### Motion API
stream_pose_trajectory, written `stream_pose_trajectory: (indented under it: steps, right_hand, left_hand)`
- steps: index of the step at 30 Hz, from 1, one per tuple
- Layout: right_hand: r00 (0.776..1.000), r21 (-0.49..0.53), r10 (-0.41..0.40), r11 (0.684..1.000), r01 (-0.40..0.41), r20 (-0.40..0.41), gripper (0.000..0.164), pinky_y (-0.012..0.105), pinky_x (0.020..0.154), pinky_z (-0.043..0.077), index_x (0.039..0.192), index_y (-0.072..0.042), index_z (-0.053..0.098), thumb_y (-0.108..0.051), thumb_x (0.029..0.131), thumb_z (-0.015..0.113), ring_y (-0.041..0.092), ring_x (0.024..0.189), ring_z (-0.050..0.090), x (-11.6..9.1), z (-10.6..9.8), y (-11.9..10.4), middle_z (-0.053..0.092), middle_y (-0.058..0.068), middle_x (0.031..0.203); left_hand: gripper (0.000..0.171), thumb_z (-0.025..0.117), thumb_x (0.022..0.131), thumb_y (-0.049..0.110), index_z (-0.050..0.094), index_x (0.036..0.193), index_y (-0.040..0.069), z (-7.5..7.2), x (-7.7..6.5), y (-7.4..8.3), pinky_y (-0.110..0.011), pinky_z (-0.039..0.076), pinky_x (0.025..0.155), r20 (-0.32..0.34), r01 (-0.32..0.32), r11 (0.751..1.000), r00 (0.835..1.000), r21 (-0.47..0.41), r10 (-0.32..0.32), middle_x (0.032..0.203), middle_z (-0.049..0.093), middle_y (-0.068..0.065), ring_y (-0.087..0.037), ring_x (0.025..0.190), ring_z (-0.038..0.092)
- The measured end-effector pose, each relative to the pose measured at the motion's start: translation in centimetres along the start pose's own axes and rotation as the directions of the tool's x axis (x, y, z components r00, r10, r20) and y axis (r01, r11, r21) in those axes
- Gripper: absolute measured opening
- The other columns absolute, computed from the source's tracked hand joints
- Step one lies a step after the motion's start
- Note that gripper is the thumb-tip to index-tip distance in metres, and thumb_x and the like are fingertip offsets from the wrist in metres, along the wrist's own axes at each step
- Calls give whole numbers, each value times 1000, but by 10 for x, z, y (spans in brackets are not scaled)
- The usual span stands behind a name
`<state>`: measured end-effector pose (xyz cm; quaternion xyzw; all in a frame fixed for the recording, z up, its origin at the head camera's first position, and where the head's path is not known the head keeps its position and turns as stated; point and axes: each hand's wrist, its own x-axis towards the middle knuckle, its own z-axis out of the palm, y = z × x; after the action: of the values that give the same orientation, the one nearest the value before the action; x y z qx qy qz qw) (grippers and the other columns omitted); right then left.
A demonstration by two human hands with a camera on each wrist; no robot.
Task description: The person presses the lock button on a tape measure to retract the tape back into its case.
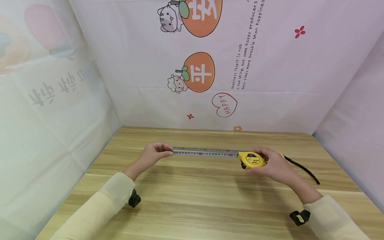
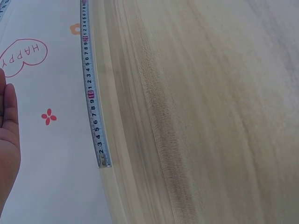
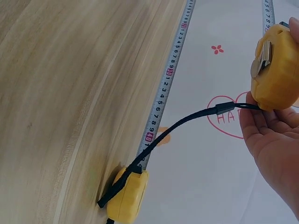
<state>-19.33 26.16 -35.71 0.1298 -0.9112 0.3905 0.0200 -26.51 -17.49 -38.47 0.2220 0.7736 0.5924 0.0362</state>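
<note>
Head view: the right hand [image 1: 274,165] gripped the yellow tape measure [image 1: 253,160], its case between thumb and fingers above the worktop [image 1: 195,200]; the left hand [image 1: 153,154] pinched the free end of the blade [image 1: 207,154], which stretched between both hands.

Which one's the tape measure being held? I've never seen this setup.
Above the wooden table, find the person's right hand. It grips a yellow tape measure, whose blade stretches to the left hand. Another tape measure lies on the table; only this one is held up.
</note>
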Motion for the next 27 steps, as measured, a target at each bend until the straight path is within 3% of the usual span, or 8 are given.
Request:
stream_pose_trajectory:
  steps: [10, 19, 24, 27]
  right_hand:
    - [1000, -24, 7, 1000, -7, -9, 75, 33, 74, 52, 131, -4, 54, -37, 73, 87, 25, 98, 57, 2, 3, 0, 60, 13, 117]
    - [1000, -33, 17, 999, -17, -2, 82, 35, 75, 51, 132, -4, 53, -45, 70, 86, 26, 100, 57, 3, 3, -1, 60, 12, 118]
    - [1000, -23, 18, 1000, -18, 3, 82, 35, 76, 51, 133, -3, 52, -45, 70, 86, 26, 100, 57, 3, 2, -3, 60, 13, 119]
    - [1000, -24, 15, 1000, -15, 1, 82, 35, 76, 51, 133, -3, 52, -44, 71, 86, 26, 101, 57, 2, 2, -5, 60, 13, 120]
  left_hand:
    - [21, 74, 88, 18, 71, 102, 2, 2, 1, 2, -47, 53, 82, 1, 8, 1000, 1000, 6, -8, 97, 69, -10, -23, 86, 65]
    - [19, 76, 87, 21, 73, 99, 6, 3, 3, 0, -57, 49, 82, -3, -1, 1000, 1000, -6, 1, 95, 70, -8, -51, 95, 57]
    - [19, 76, 87, 18, 72, 99, 4, 4, 3, 2, -56, 50, 83, -9, 8, 1000, 1000, -9, -8, 96, 70, -8, -50, 96, 58]
    - [19, 75, 87, 17, 72, 99, 2, 5, 4, 3, -54, 51, 83, -10, 16, 1000, 1000, -8, -16, 96, 70, -9, -42, 93, 62]
